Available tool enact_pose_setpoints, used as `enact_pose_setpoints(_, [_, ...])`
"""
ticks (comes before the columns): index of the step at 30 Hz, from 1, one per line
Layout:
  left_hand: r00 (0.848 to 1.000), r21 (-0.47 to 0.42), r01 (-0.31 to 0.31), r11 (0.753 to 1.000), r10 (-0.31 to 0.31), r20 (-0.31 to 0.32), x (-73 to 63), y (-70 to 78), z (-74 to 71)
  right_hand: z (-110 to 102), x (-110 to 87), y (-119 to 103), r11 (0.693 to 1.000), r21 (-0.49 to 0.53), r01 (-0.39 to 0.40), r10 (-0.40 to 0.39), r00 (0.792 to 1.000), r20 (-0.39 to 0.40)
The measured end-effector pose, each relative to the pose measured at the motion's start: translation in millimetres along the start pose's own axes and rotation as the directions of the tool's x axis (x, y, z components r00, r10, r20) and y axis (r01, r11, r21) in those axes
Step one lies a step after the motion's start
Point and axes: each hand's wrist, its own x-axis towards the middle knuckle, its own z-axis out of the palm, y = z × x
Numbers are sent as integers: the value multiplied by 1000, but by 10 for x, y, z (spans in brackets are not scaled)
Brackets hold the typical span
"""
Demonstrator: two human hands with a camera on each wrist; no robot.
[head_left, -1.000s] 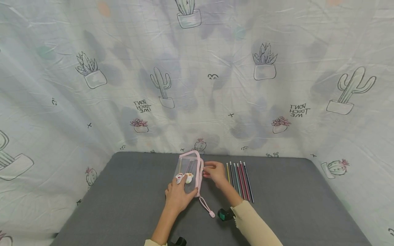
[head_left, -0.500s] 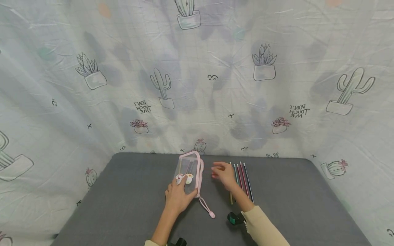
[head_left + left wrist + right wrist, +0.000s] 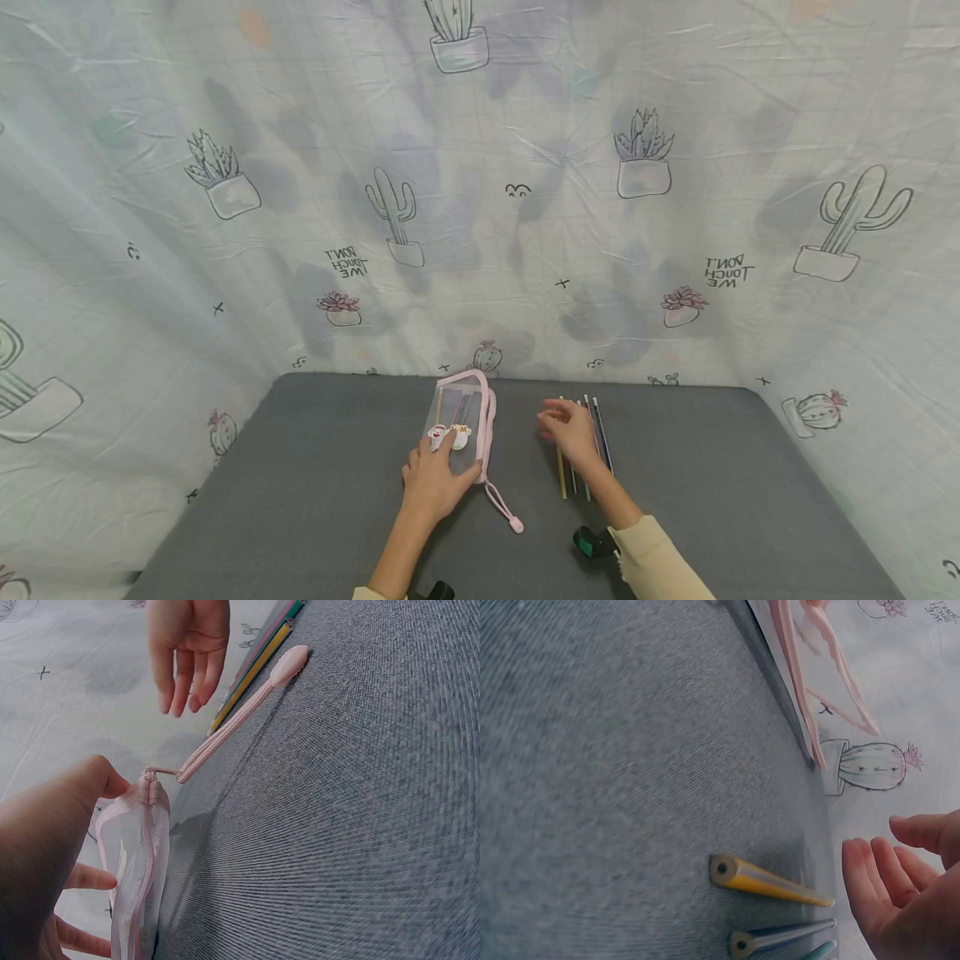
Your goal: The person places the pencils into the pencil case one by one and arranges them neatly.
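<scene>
Pink-trimmed and seemingly part-filled, the clear pencil case (image 3: 454,406) lies under our spread left hand (image 3: 435,483), while we hover our right hand (image 3: 570,433), empty and loosely curled, over pencils (image 3: 561,475) still left out on the tabletop (image 3: 337,483) to the right.

A pale, creased sheet (image 3: 465,137) printed with potted cacti (image 3: 853,221) and mirrored lettering (image 3: 726,269) fills the upper frame and sides, behind a gray tabletop (image 3: 322,475) at lower center.
</scene>
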Motion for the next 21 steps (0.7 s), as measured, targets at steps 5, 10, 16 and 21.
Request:
enact_pose_setpoints(5, [1000, 0, 0, 1000, 0, -2, -3, -1, -1, -36, -14, 56, 996, -89, 28, -32, 999, -38])
enact_pose_setpoints(10, [1000, 2, -3, 1000, 3, 1, -5, 0, 2, -65, -23, 81, 981, -188, 50, -67, 994, -88])
enact_pose_setpoints(16, [1000, 2, -4, 1000, 4, 2, -7, -5, 6, -81, -38, 63, 966, -256, 43, -72, 992, -106])
enact_pose_setpoints(21, [1000, 3, -5, 1000, 5, -1, -6, -8, 4, -76, -32, 83, 965, -261, 29, -53, 995, -86])
